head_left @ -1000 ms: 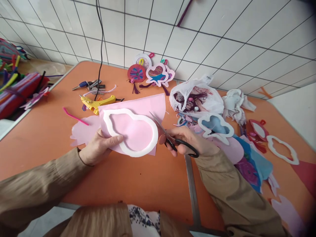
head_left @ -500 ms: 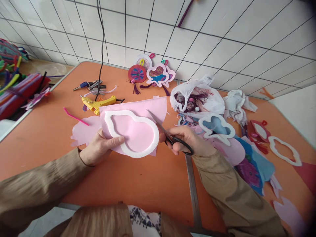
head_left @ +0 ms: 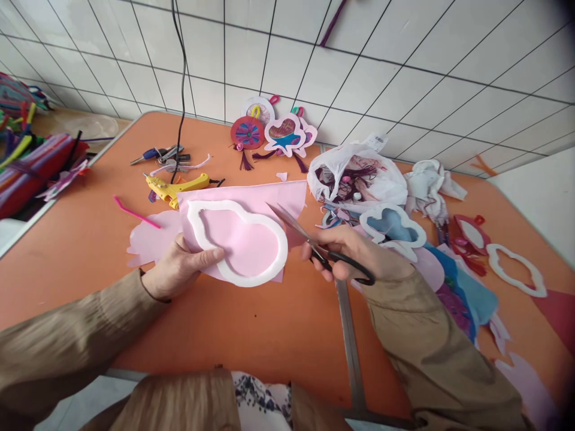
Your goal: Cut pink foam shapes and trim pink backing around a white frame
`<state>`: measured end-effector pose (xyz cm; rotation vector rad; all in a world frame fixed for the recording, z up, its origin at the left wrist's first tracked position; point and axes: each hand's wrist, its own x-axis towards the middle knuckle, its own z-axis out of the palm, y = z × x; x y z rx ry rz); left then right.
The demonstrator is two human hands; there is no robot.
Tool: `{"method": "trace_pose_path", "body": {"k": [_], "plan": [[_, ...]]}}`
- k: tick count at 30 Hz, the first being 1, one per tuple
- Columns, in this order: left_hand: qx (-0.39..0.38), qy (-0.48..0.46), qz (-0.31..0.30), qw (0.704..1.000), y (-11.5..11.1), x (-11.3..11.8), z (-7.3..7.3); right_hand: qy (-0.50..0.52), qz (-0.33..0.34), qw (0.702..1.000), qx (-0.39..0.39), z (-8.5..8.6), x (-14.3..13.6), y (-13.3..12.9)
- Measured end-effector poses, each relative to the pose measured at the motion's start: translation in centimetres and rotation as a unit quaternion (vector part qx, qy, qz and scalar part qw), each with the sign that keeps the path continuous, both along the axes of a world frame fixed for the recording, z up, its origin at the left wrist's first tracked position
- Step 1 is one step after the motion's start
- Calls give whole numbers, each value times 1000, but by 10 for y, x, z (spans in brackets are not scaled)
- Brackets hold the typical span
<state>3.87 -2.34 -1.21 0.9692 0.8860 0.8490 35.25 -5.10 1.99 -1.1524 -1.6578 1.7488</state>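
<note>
My left hand (head_left: 182,266) grips a pink felt sheet (head_left: 245,239) at its left side, thumb on top. On the sheet lies a white gourd-shaped foam frame (head_left: 275,263), which the thumb presses down. My right hand (head_left: 345,248) has its fingers in the handles of black-handled scissors (head_left: 309,240). The scissor blades are slightly parted and point up and left, over the right part of the sheet. A cut seems to run in from the sheet's right edge, beside the frame. Under the sheet's left side lies a pink scalloped piece (head_left: 150,236).
A yellow glue gun (head_left: 177,190) and keys (head_left: 166,154) lie behind the sheet. Finished ornaments (head_left: 285,133) lean against the tiled wall. At right are a white plastic bag (head_left: 384,179), a cloud-shaped foam frame (head_left: 420,236), blue felt (head_left: 480,299) and another white frame (head_left: 516,269).
My right hand has moved slightly right and down with the scissors, whose handles are turned more to the right. A small pink scrap behind the sheet shows more fully. The left hand keeps its hold.
</note>
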Motion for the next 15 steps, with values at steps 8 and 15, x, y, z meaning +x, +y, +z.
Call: {"method": "trace_pose_path", "body": {"k": [8,15], "plan": [[50,30,11,998,2,-4,-7,-53,31,997,54,24,24,-4],[63,28,7,998,1,-3,-6,-42,42,997,57,16,23,-5]]}}
